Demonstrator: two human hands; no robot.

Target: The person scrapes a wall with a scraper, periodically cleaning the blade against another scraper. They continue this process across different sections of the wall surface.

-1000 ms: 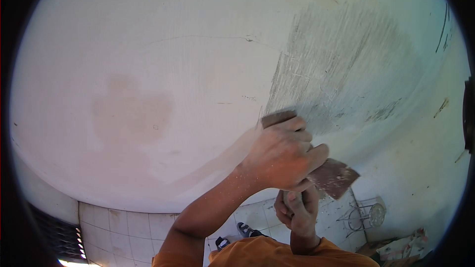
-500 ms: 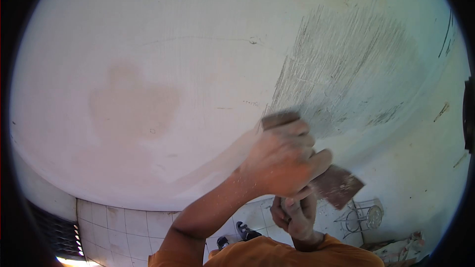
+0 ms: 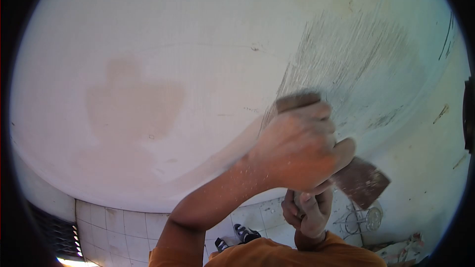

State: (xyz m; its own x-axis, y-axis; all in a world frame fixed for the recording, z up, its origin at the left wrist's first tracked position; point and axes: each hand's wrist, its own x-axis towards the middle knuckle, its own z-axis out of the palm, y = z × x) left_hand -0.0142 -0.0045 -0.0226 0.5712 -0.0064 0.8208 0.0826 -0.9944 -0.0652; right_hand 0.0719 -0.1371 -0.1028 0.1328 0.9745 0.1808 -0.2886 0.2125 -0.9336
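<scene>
My left hand [image 3: 302, 143] is pressed against the pale wall [image 3: 213, 15], fingers curled around a dusty brown piece of sandpaper [image 3: 363, 183]. One end of the sandpaper shows above my knuckles, the other juts out below my thumb, and the middle is hidden under the hand. Around and above it lies a patch of dark, slanting scratches [image 3: 341, 49] with whitish smears. Pale dust specks dot my left forearm. Close to my body, below the left hand, my right hand [image 3: 311, 215] is closed with its thumb up; what is in it I cannot make out.
A round-topped wire stand [image 3: 372, 217] is on the tiled floor [image 3: 123, 225] at the right, with a crumpled printed sack [image 3: 403, 249] beside it. Dark grating [image 3: 54, 230] shows at lower left. My sandalled feet [image 3: 242, 232] are below.
My left hand has moved right and slightly up along the wall with the sandpaper. My right hand has shifted a little to the right. The scratches near the left hand look fainter.
</scene>
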